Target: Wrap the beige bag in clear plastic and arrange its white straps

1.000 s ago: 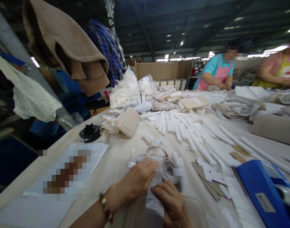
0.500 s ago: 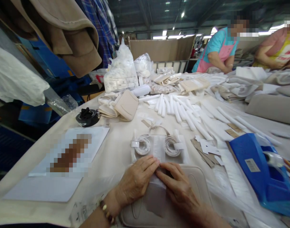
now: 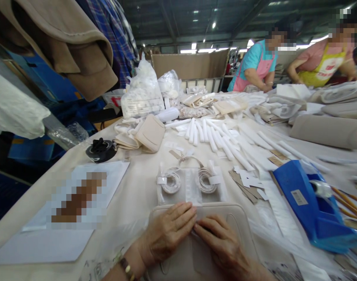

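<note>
A flat beige bag (image 3: 239,222) with stitched seams lies before me at the front of the table. My left hand (image 3: 171,224) rests on its upper middle, fingers side by side and pointing inward, the thumb hidden beneath. My right hand (image 3: 222,238) meets it there, its fingers bent and closed at the tips. What the fingertips pinch is covered by the fingers. Just beyond the bag are two coiled beige straps (image 3: 207,180), each bound by a white band, on a pale piece wrapped in clear plastic. A thin beige strap with a metal clip lies behind them.
Papers (image 3: 64,238) and a black tape roll (image 3: 101,150) lie left. A blue holder (image 3: 304,199), orange-handled scissors (image 3: 346,201) and card scraps (image 3: 248,183) sit right. White foam tubes (image 3: 210,134) spread behind. Two co-workers in aprons (image 3: 263,62) stand at the far right.
Both hands have moved slightly down, nearer me, over the bag, with fingertips still close together. The bag's upper edge now shows more, and the view has turned a little to the right.
</note>
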### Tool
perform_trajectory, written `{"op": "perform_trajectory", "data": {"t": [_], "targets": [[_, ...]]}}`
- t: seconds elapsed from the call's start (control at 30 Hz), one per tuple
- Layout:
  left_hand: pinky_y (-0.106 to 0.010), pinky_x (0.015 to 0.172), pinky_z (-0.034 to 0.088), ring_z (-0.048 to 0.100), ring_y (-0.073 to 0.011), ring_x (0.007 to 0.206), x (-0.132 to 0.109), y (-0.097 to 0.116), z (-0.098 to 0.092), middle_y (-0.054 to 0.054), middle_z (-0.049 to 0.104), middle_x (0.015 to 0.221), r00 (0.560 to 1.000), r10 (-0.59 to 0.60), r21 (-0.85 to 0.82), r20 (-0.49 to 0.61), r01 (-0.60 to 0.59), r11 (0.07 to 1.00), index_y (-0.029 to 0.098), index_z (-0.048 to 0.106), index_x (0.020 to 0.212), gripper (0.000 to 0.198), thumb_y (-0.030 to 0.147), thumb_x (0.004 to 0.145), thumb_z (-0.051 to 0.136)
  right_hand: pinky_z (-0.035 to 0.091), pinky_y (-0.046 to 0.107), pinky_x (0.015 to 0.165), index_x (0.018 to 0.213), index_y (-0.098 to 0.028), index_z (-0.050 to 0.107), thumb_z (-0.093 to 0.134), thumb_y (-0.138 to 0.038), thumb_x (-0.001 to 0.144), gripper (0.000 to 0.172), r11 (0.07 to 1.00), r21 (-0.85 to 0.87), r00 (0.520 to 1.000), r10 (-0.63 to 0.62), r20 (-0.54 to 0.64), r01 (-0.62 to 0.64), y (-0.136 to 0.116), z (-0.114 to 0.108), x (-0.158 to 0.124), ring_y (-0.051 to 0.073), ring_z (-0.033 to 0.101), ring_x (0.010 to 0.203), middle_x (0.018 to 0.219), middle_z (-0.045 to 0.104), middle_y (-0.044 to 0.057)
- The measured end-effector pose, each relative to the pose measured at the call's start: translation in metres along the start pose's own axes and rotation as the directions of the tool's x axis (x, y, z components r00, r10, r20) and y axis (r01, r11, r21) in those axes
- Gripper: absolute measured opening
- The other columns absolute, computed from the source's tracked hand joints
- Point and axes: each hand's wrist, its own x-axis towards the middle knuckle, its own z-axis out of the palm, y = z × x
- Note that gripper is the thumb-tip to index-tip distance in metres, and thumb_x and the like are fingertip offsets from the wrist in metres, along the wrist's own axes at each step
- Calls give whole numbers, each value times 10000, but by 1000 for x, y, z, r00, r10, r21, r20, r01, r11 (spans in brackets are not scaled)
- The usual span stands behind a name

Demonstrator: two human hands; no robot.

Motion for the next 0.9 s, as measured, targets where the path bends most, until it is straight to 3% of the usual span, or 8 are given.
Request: {"op": "perform_trajectory", "data": {"t": [0.17, 0.27, 0.4, 0.53, 0.67, 0.77, 0.9], "targets": [[-327, 993, 482, 536, -202, 1171, 0, 5, -6, -80, 637, 1192, 999, 28, -13, 42, -27, 1000, 76, 587, 1127, 314, 116, 935, 341, 502, 273, 663, 1031, -121, 614, 364, -80, 891, 290, 997, 72, 999, -2, 53, -2, 0, 0, -4, 163, 526, 776, 869, 654, 84], [-346, 1015, 458, 456, -226, 1259, -4, 8, -9, -89, 576, 1283, 993, 39, -26, 107, -36, 999, 66, 523, 1226, 405, 111, 889, 303, 491, 288, 653, 998, -139, 618, 362, -82, 865, 294, 994, 107, 996, 26, 80, -34, -1, -4, -4, 169, 522, 749, 859, 648, 78], [-389, 1035, 434, 373, -250, 1322, -6, 12, -9, -109, 498, 1362, 984, -8, -34, 179, 14, 999, 61, 450, 1297, 517, 133, 789, 393, 476, 271, 664, 987, -161, 610, 437, -135, 868, 211, 980, 185, 995, 64, 78, -77, -1, -11, -3, 158, 518, 754, 844, 631, 60], [-360, 953, 503, 519, -216, 1200, -3, 17, -3, -80, 618, 1225, 996, -76, -26, 41, 77, 997, 114, 550, 1174, 359, 128, 851, 394, 421, 269, 618, 1015, -182, 598, 436, -166, 877, 214, 976, 208, 995, 44, 93, -63, -1, -13, -6, 146, 503, 698, 768, 612, 28], [-361, 900, 535, 584, -219, 1107, 0, 23, 4, -81, 675, 1110, 991, -99, 38, -86, 103, 994, 105, 613, 1064, 332, 77, 901, 326, 396, 288, 627, 960, -184, 616, 390, -155, 856, 250, 978, 208, 992, 0, 124, -26, -1, -9, -7, 156, 483, 711, 793, 596, 38], [-382, 932, 515, 558, -243, 1141, -3, 26, 5, -103, 652, 1152, 996, -62, 63, -65, 66, 996, 92, 614, 1088, 328, 89, 910, 339, 407, 308, 632, 963, -176, 612, 385, -174, 862, 249, 982, 190, 987, -33, 158, 2, -3, -11, -6, 168, 482, 712, 795, 599, 44], [-447, 1002, 450, 439, -320, 1261, -7, 32, 2, -195, 561, 1265, 997, -43, 88, 60, 38, 995, 25, 535, 1207, 393, 78, 842, 401, 476, 336, 719, 1127, -133, 538, 415, -163, 866, 290, 986, 161, 970, 2, 242, -42, -16, -29, -14, 190, 536, 807, 915, 630, 89]]}}
